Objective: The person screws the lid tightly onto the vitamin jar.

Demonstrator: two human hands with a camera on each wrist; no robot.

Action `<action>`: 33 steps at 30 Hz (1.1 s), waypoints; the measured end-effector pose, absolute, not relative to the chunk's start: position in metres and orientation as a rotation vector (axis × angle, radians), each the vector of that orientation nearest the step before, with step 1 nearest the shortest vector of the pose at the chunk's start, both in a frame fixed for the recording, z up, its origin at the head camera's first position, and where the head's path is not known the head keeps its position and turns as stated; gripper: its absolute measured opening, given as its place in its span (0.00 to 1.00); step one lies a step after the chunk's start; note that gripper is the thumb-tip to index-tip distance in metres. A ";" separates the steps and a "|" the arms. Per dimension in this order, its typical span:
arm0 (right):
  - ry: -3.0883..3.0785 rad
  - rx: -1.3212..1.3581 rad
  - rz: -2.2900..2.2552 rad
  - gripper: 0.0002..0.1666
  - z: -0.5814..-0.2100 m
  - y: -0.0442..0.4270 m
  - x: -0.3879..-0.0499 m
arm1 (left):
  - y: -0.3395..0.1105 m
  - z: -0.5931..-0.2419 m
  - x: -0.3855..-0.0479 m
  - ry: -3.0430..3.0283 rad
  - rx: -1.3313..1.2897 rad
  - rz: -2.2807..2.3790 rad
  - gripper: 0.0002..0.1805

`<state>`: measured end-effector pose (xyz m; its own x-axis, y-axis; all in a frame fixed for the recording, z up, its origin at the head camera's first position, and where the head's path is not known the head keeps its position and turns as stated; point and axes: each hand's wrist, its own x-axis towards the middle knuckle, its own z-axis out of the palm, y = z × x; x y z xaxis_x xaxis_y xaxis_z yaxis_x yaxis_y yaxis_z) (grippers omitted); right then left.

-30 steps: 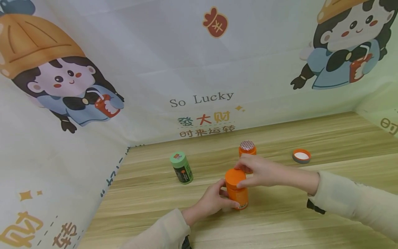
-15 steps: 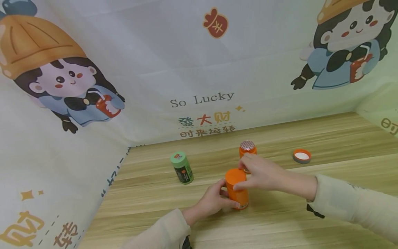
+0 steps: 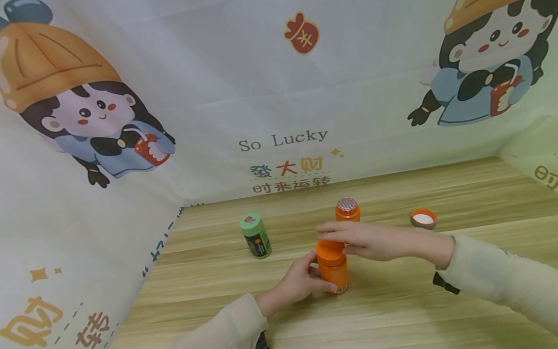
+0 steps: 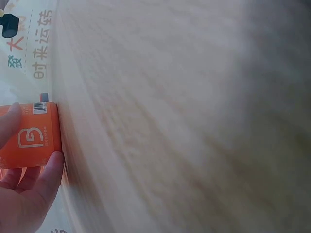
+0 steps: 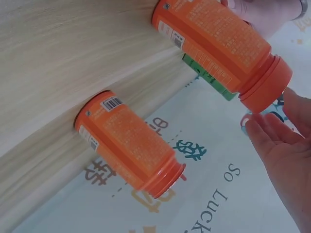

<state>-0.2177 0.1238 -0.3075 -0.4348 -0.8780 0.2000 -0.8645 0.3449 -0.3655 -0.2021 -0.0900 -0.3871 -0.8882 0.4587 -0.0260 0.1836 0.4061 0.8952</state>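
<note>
An orange bottle stands upright on the table, its orange lid seated on the neck. My left hand grips the lower body from the left; the left wrist view shows thumb and fingers on opposite sides of it. Over the lid, my right hand stretches its fingers loosely, without wrapping round it. In the right wrist view the fingers and thumb lie close to the lid's rim; contact is unclear. Behind that hand stands a second orange bottle, uncapped, with a silvery patterned seal on its mouth.
A green bottle with a green lid stands to the left. Farther right, a grey and orange cap lies with its white inside up. Printed white cloth hangs behind and beside the wooden table.
My right hand has gone from gripping the lid with thumb and fingers to lying over it with straighter fingers. The left hand and the bottle stay in place.
</note>
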 end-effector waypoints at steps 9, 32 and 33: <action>2.552 -1.803 -0.675 0.18 -0.308 0.125 -0.221 | -0.090 -0.387 -0.201 2.397 0.562 1.476 0.30; 2.686 -1.510 -0.601 0.25 -0.307 0.115 -0.218 | -0.090 -0.388 -0.202 2.390 0.565 1.487 0.29; 2.691 -1.499 -0.602 0.25 -0.307 0.114 -0.218 | -0.090 -0.388 -0.202 2.390 0.567 1.489 0.29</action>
<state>-0.2182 0.1142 -0.3066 -0.5437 -0.8197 0.1801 -0.8184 0.4702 -0.3305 -0.2018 -0.0897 -0.3876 -0.8875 0.4604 -0.0205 0.1847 0.3961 0.8995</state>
